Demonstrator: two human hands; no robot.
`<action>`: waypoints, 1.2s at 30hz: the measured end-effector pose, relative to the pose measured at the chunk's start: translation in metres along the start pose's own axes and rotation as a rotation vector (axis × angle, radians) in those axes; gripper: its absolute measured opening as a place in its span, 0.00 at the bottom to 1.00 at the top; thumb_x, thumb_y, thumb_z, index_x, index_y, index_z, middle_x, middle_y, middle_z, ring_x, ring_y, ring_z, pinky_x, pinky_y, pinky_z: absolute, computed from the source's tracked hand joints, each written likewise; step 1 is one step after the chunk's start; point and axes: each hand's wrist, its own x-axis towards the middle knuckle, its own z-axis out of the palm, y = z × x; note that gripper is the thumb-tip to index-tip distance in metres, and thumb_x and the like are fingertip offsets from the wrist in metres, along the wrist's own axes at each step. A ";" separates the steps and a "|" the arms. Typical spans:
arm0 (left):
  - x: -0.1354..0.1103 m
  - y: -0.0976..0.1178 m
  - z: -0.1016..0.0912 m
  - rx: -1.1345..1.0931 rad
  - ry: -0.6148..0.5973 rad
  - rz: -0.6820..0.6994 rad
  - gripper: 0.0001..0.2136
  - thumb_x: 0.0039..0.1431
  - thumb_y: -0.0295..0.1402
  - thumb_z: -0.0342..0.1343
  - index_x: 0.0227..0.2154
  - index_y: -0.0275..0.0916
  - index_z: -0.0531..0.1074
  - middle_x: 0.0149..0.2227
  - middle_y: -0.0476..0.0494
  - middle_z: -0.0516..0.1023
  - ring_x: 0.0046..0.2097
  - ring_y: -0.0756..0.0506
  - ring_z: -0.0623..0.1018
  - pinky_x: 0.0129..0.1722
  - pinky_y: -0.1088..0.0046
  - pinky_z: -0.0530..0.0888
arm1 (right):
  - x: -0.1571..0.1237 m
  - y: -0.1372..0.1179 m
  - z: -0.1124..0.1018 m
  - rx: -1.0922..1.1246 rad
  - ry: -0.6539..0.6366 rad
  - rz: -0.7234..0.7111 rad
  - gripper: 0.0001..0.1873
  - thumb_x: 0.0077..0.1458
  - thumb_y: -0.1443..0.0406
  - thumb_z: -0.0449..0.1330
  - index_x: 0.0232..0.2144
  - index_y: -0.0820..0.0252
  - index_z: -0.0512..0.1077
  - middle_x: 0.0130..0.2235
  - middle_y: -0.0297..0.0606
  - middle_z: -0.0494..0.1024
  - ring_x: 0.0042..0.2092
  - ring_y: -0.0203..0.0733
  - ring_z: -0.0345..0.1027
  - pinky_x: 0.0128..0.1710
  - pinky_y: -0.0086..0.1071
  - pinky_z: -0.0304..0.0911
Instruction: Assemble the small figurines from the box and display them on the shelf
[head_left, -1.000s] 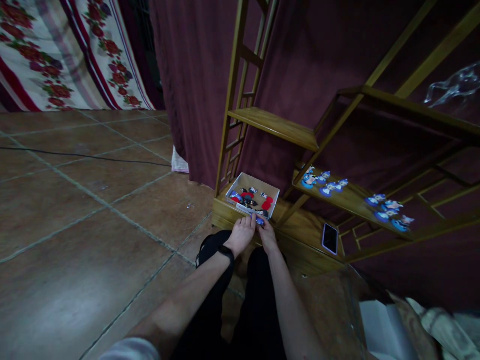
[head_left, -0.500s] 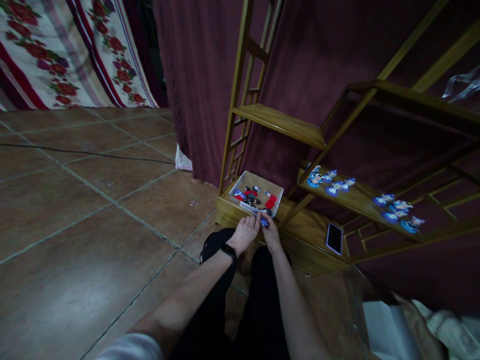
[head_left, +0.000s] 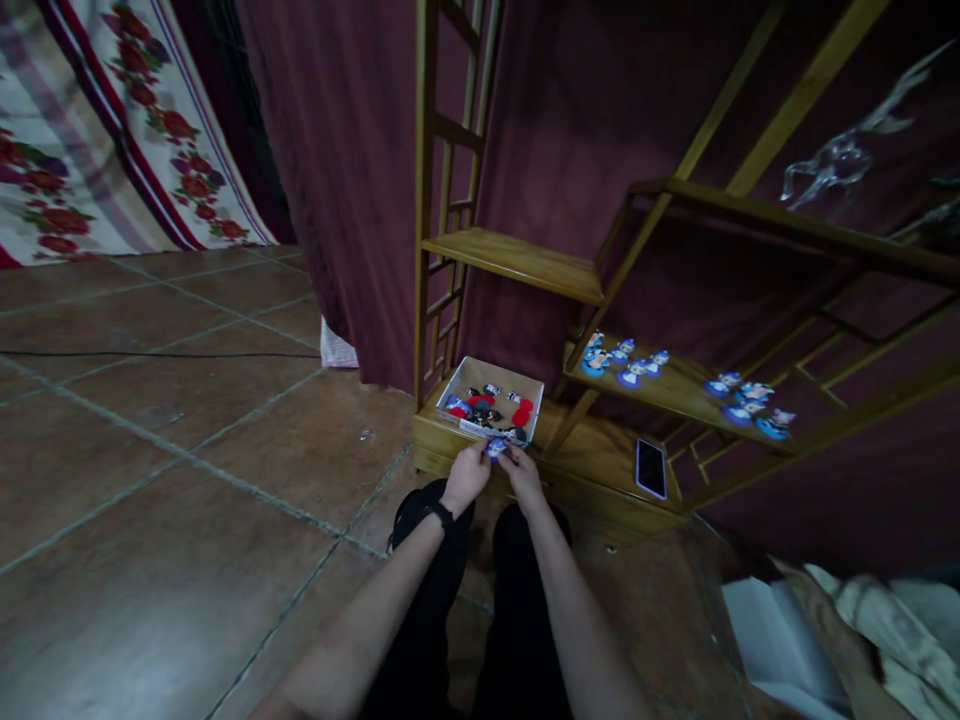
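My left hand [head_left: 466, 474] and my right hand [head_left: 520, 474] meet just in front of an open cardboard box [head_left: 459, 378]. Both pinch a small blue and white figure [head_left: 496, 447] between their fingertips. The box sits on the lowest board of a wooden shelf [head_left: 592, 452] and holds several small red, black and blue pieces [head_left: 487, 407]. A black band is on my left wrist.
Groups of small blue figures [head_left: 622, 362] stand on a higher shelf board [head_left: 679, 385], with more blue figures [head_left: 746, 403] to the right. A phone [head_left: 650, 467] lies on the bottom board. Maroon curtains hang behind. Tiled floor spreads left; white paper and cloth lie at lower right.
My head has turned, shifting the whole scene a little left and down. My hands stay together at the box's front edge, drawn slightly back from it with the small blue figure.
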 end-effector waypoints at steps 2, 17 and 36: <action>0.008 -0.004 0.002 -0.243 -0.012 -0.100 0.17 0.50 0.24 0.50 0.44 0.37 0.68 0.30 0.44 0.76 0.32 0.47 0.74 0.33 0.74 0.69 | 0.000 -0.001 0.000 0.044 0.015 0.034 0.21 0.36 0.60 0.64 0.38 0.56 0.73 0.39 0.35 0.76 0.38 0.43 0.70 0.39 0.36 0.66; 0.015 -0.006 -0.005 -0.994 -0.161 -0.446 0.11 0.43 0.26 0.60 0.33 0.31 0.73 0.26 0.41 0.77 0.25 0.52 0.75 0.24 0.80 0.69 | 0.005 -0.001 -0.004 0.305 0.049 0.101 0.22 0.33 0.61 0.67 0.35 0.62 0.73 0.32 0.38 0.77 0.31 0.39 0.71 0.36 0.36 0.66; 0.015 -0.012 -0.001 -1.015 -0.137 -0.416 0.16 0.40 0.27 0.64 0.36 0.33 0.72 0.28 0.43 0.76 0.27 0.53 0.75 0.27 0.80 0.70 | 0.001 -0.014 -0.002 0.341 0.013 0.172 0.17 0.35 0.65 0.66 0.33 0.63 0.73 0.31 0.38 0.77 0.33 0.38 0.71 0.37 0.33 0.65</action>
